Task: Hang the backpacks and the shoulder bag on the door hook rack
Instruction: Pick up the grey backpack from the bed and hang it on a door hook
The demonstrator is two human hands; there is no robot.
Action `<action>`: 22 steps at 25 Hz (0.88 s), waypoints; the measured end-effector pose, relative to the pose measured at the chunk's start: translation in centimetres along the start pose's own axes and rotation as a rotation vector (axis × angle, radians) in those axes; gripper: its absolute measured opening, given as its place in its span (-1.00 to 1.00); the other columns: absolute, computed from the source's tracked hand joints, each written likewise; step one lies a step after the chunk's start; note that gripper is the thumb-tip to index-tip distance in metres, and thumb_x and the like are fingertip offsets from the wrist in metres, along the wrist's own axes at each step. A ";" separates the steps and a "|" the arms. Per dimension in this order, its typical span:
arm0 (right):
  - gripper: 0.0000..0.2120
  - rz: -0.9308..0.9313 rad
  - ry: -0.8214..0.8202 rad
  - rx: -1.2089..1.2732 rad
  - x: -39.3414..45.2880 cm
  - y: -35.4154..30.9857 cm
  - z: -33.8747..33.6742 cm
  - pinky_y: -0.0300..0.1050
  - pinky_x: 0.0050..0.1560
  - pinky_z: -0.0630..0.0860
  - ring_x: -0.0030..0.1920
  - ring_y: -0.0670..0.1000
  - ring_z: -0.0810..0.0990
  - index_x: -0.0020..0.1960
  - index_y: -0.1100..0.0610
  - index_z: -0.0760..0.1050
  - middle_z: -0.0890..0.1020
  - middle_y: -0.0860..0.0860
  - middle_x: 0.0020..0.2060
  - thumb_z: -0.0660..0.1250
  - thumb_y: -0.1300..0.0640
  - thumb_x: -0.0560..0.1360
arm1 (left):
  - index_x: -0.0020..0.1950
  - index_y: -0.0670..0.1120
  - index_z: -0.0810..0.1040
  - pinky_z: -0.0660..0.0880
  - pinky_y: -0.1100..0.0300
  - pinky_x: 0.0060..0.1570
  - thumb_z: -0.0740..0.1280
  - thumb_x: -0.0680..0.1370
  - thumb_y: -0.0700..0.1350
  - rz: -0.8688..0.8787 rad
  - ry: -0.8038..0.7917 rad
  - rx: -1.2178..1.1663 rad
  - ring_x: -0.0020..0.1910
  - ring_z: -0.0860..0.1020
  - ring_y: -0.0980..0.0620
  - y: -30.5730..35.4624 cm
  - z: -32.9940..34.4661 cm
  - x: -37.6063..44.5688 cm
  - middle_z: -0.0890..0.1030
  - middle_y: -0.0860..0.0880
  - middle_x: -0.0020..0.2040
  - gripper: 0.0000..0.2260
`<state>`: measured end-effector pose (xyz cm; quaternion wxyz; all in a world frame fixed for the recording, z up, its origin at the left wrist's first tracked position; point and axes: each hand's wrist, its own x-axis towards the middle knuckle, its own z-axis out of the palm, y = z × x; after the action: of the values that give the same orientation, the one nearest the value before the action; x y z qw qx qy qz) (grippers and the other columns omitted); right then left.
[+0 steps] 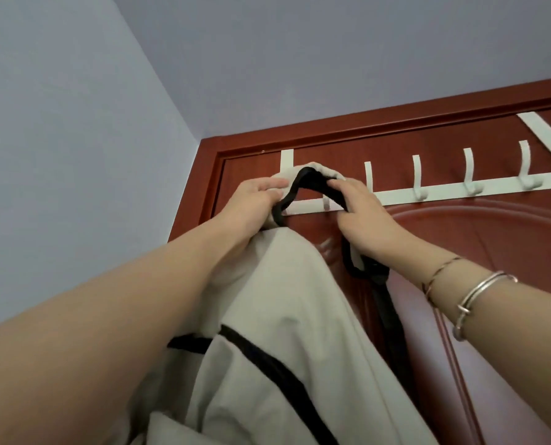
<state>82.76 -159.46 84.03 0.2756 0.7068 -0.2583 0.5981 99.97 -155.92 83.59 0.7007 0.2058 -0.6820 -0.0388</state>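
Note:
A light grey backpack (287,316) with black trim hangs in front of me, lifted up against the door. Both hands grip its top loop (309,173), a grey strap with black edging. My left hand (258,200) holds the loop's left side, and my right hand (361,213) holds the right side. The loop is spread open at the leftmost hook (327,202) of the white door hook rack (444,192); I cannot tell whether it rests on the hook. A black strap (386,300) dangles below my right hand.
The white rack hangs over the top of a reddish-brown door (479,252); several bare hooks run to the right of my hands. A pale blue wall (75,155) meets the door frame on the left. Bracelets circle my right wrist.

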 end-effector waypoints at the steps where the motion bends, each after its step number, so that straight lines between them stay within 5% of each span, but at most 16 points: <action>1: -0.38 0.018 0.015 -0.015 1.5 0.2 0.3 0.08 0.40 0.25 0.40 0.15 0.29 0.44 0.11 0.25 0.29 0.08 0.44 0.10 0.36 0.39 | 0.26 -0.14 0.53 0.48 0.07 0.17 0.19 0.56 -0.23 0.041 -0.028 0.003 -0.01 0.58 -0.05 -0.1 0.1 1.9 0.61 -0.16 0.12 -0.70; 5: -0.36 0.097 0.067 -0.045 5.7 1.0 1.2 0.04 0.40 0.22 0.44 0.14 0.24 0.47 0.12 0.19 0.23 0.10 0.47 0.10 0.36 0.40 | 0.41 -0.19 0.37 0.34 -0.01 0.39 0.20 0.56 -0.23 0.078 -0.146 0.008 0.32 0.47 -0.14 -1.0 1.5 7.8 0.50 -0.20 0.33 -0.60; 9: -0.46 0.201 0.037 -0.046 7.1 1.1 1.5 -0.02 0.29 0.30 0.39 0.21 0.31 0.41 0.24 0.27 0.31 0.21 0.42 0.11 0.36 0.43 | 0.43 -0.16 0.34 0.36 -0.01 0.38 0.24 0.54 -0.21 0.072 -0.202 0.017 0.34 0.45 -0.10 -2.0 4.1 9.8 0.44 -0.16 0.39 -0.57; 11: -0.55 0.224 0.048 -0.041 7.0 1.1 1.9 -0.09 0.13 0.35 0.31 0.22 0.40 0.33 0.27 0.37 0.43 0.24 0.33 0.12 0.36 0.44 | 0.20 -0.10 0.52 0.42 0.03 0.29 0.24 0.53 -0.20 0.096 -0.209 0.114 0.24 0.50 -0.10 -2.1 4.8 10.3 0.53 -0.14 0.23 -0.75; 13: -0.55 0.252 0.089 0.019 6.5 1.3 1.6 -0.15 0.07 0.32 0.32 0.19 0.40 0.33 0.23 0.40 0.46 0.19 0.33 0.13 0.34 0.45 | -0.17 -0.08 0.53 0.47 0.12 -0.01 0.21 0.49 -0.24 0.114 -0.209 0.227 -0.08 0.52 -0.14 -1.7 5.3 10.0 0.54 -0.14 -0.13 -0.87; 17: -0.53 0.264 0.160 0.044 4.9 1.3 1.5 -0.12 0.19 0.31 0.34 0.17 0.40 0.35 0.15 0.40 0.48 0.12 0.34 0.15 0.28 0.44 | -0.22 -0.21 0.57 0.50 0.01 -0.15 0.16 0.44 -0.30 0.114 -0.190 0.335 -0.18 0.53 -0.22 -1.6 6.1 9.1 0.59 -0.25 -0.23 -0.81; 19: -0.66 0.286 0.125 0.086 4.1 0.9 1.4 -0.09 0.06 0.38 0.10 0.18 0.50 0.17 0.19 0.51 0.58 0.16 0.08 0.16 0.26 0.43 | -0.41 -0.14 0.38 0.34 0.14 -0.35 0.15 0.43 -0.30 0.084 -0.171 0.376 -0.36 0.42 -0.15 -1.7 6.2 8.5 0.43 -0.15 -0.42 -0.79; 22: -0.86 0.425 0.044 0.207 3.9 0.5 -0.1 -0.12 -0.33 0.31 -0.34 0.07 0.39 -0.28 0.16 0.35 0.42 0.08 -0.35 0.16 0.22 0.46 | -0.20 -0.17 0.49 0.40 0.19 -0.28 0.16 0.41 -0.25 -0.032 -0.141 0.315 -0.36 0.50 -0.11 -1.7 5.9 7.3 0.51 -0.12 -0.38 -0.88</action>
<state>82.91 -159.93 87.90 0.0751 0.6478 -0.3329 0.6811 95.12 -161.28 89.79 0.6095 0.3208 -0.7237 0.0431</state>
